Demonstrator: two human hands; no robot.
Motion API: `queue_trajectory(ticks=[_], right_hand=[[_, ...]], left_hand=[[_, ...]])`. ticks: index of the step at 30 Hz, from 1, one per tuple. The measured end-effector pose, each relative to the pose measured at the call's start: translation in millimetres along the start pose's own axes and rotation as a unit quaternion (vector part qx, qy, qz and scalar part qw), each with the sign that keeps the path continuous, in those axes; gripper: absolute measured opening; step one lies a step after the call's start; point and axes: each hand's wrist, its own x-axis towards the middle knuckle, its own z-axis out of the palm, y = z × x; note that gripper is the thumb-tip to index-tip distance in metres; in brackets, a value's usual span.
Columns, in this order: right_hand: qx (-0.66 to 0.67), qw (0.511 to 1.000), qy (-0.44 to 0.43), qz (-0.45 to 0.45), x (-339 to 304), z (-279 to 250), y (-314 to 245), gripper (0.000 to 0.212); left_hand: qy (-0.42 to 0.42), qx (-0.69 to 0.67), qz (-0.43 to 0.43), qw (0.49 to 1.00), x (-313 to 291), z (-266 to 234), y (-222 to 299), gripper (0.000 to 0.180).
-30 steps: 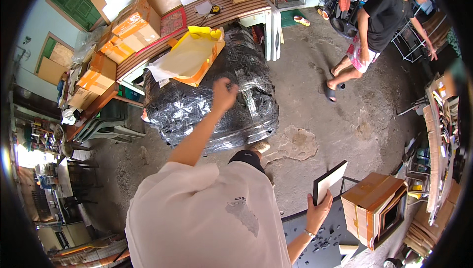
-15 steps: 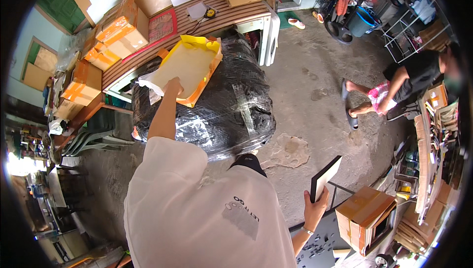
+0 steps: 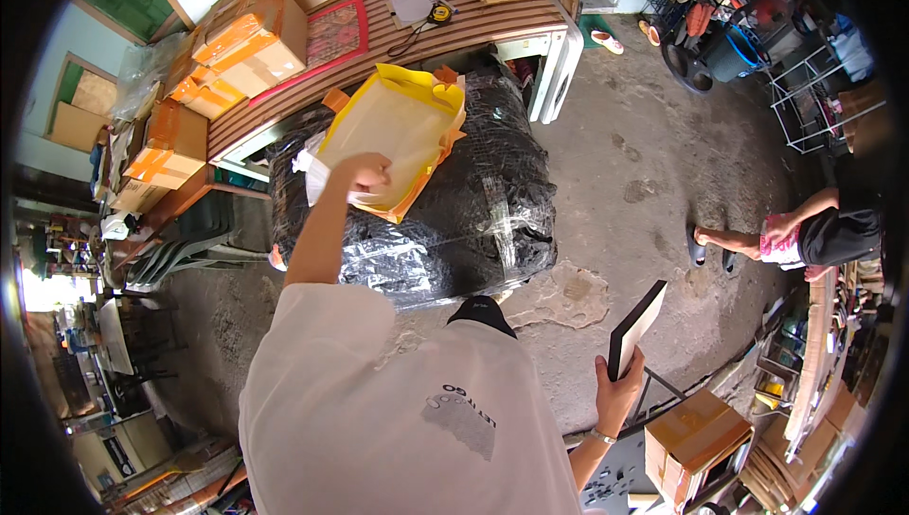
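My left hand (image 3: 363,174) is closed with curled fingers over the near left part of a shallow carton (image 3: 450,141) with yellow and orange sides. A pale sheet (image 3: 379,132) covers the carton's inside, and crumpled white wrapping (image 3: 312,169) sticks out beside my wrist. Whatever may be between those fingers is hidden. The carton rests on a big bundle (image 3: 417,255) wrapped in black plastic. Off to the right, my right hand (image 3: 618,384) grips a flat frame (image 3: 634,328) with black edges and a pale face, held tilted upright.
Behind the bundle stands a striped table (image 3: 398,37) with taped cardboard boxes (image 3: 248,37) and a tape measure (image 3: 439,13). A cardboard box (image 3: 696,435) stands by my right forearm. At the right a seated person (image 3: 833,231) stretches their legs out over the concrete floor.
My left hand has moved from the carton's near left edge further over its inside, its fingers curled. The right hand still holds the frame. The view has shifted, and the seated person leans differently.
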Motion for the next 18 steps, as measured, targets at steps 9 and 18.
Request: queue_trajectory(ticks=[9,18], right_hand=[[0.009,0.998,-0.008,0.054,25,-35,-18,0.064],[0.038,0.996,0.037,0.067,14,-35,-32,0.061]], left_hand=[[0.746,0.112,-0.068,0.653,12,-284,79,0.021],[0.336,0.009,0.037,0.941,122,-144,124,0.076]])
